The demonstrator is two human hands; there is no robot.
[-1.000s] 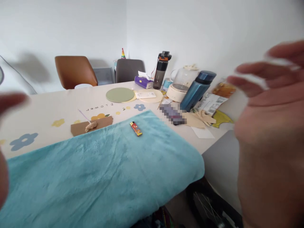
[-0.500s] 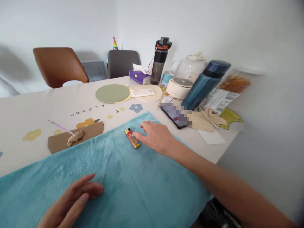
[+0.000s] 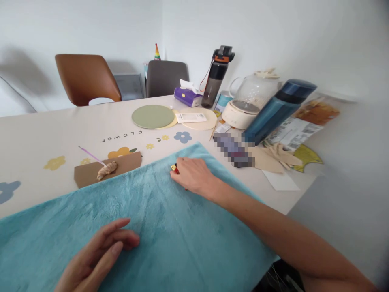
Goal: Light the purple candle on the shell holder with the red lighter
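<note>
Head view — right hand (image 3: 196, 175) outstretched, palm-down, closed round the lighter (image 3: 174, 167) — left hand (image 3: 99, 255) loose, half-curled.

A brown chair (image 3: 86, 79) stands before white walls (image 3: 258, 32).

Lane open over teal cloth (image 3: 164, 235), between left hand (image 3: 103, 251) and right hand (image 3: 194, 174). Obstacles beyond: shell (image 3: 107, 171) on cardboard (image 3: 130, 163), left; bottle (image 3: 215, 79), kettle (image 3: 251, 95), flask (image 3: 275, 115), far right.

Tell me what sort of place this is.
Probably a home dining area: a flower-print table, a brown chair at its far side, and a glass kettle on top.
</note>
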